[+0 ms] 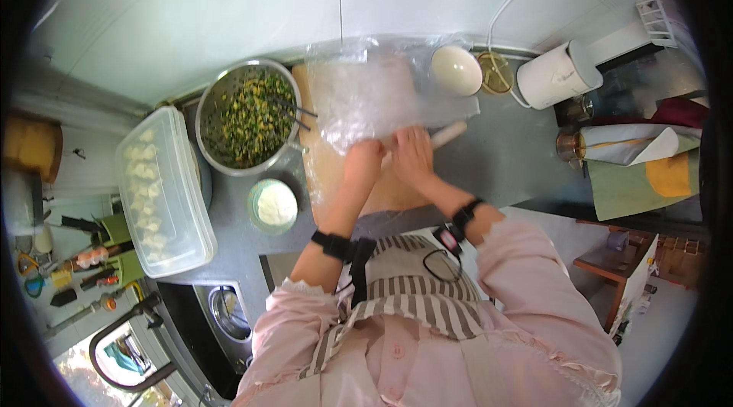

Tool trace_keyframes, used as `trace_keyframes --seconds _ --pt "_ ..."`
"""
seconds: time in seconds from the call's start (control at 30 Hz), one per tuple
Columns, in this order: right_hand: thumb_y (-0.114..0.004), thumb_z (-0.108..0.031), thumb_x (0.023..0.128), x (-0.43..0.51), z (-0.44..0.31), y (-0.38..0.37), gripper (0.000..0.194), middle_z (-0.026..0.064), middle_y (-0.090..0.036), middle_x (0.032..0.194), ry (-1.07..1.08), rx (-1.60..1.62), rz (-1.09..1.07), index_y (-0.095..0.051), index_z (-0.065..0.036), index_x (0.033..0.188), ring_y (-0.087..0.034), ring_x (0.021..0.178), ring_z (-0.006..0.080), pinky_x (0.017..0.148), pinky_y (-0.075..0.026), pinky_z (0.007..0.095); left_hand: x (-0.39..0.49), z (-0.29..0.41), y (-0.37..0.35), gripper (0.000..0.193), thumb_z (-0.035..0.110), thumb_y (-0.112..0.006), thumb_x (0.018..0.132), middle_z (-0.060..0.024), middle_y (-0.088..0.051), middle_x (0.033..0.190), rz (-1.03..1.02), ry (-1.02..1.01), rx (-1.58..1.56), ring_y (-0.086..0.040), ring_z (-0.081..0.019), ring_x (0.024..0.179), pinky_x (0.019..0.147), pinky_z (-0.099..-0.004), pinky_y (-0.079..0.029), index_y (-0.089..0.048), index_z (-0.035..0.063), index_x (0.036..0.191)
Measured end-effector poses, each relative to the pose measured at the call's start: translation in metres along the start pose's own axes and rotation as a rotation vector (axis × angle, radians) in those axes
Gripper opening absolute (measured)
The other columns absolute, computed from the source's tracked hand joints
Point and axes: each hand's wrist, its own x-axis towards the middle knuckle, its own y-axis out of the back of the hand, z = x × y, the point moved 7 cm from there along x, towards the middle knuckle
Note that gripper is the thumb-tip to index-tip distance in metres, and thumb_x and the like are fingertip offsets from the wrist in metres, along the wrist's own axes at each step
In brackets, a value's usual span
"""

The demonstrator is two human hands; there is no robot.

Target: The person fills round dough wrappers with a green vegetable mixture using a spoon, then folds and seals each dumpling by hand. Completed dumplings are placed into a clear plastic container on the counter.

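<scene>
My right hand lies over a wooden rolling pin, whose end sticks out to the right. Beside it, my left hand is curled, fingers bent down; what is under them is hidden. Both are above a floured wooden board. Clear plastic film covers the board's far part. Left of the board stands a metal bowl of chopped green and yellow filling, with dark chopsticks in it. Nearer me is a small patterned bowl of white powder.
A translucent lidded container with pale dumplings is at the left. A white bowl, a glass dish and a white canister line the back right. The sink with its black faucet is lower left.
</scene>
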Motion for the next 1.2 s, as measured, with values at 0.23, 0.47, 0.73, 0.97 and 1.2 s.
trace_keyframes --seconds 0.23,0.47,0.73,0.97,1.2 --pt "-0.056 -0.007 0.071 0.003 -0.004 -0.011 0.024 0.0123 -0.056 0.092 0.068 -0.188 -0.178 -0.052 -0.006 0.095 -0.054 0.092 0.0333 0.080 -0.038 0.0454 -0.015 0.013 0.006 0.013 0.010 -0.068 0.074 -0.0138 -0.067 0.075 0.173 -0.152 0.142 -0.066 -0.0327 0.071 0.065 -0.0383 -0.053 -0.067 0.0032 0.085" --pt "-0.055 -0.014 0.077 -0.008 -0.012 0.015 0.012 0.0162 -0.059 0.077 0.188 0.088 0.056 -0.057 -0.005 0.086 -0.057 0.078 0.0354 0.075 -0.041 0.0441 -0.014 -0.005 -0.003 0.012 0.011 -0.068 0.076 -0.0151 -0.068 0.080 -0.134 0.100 -0.115 -0.065 -0.0323 0.076 0.068 -0.0404 -0.052 -0.066 0.0032 0.084" --pt "-0.055 -0.016 0.078 -0.006 -0.004 0.007 0.017 0.0147 -0.061 0.074 0.099 -0.048 0.035 -0.057 -0.005 0.090 -0.057 0.077 0.0319 0.077 -0.040 0.0427 -0.012 0.008 0.004 0.014 0.017 -0.068 0.079 -0.0159 -0.068 0.082 -0.034 -0.037 -0.006 -0.065 -0.0338 0.076 0.069 -0.0407 -0.052 -0.069 0.0043 0.086" --pt "-0.057 -0.011 0.077 0.001 -0.004 -0.014 0.017 0.0099 -0.058 0.088 -0.033 -0.227 -0.311 -0.055 -0.009 0.093 -0.056 0.086 0.0282 0.077 -0.037 0.0421 -0.019 0.008 0.010 0.013 0.016 -0.069 0.078 -0.0161 -0.068 0.083 0.056 -0.004 0.043 -0.065 -0.0340 0.077 0.069 -0.0410 -0.052 -0.069 0.0057 0.086" --pt "-0.058 -0.012 0.077 -0.009 -0.014 0.011 0.019 0.0085 -0.057 0.094 0.080 -0.009 -0.156 -0.054 -0.010 0.096 -0.054 0.093 0.0276 0.081 -0.036 0.0432 -0.027 0.003 0.006 0.014 0.016 -0.067 0.080 -0.0190 -0.067 0.084 -0.076 0.101 -0.094 -0.064 -0.0361 0.080 0.071 -0.0430 -0.051 -0.066 0.0033 0.086"
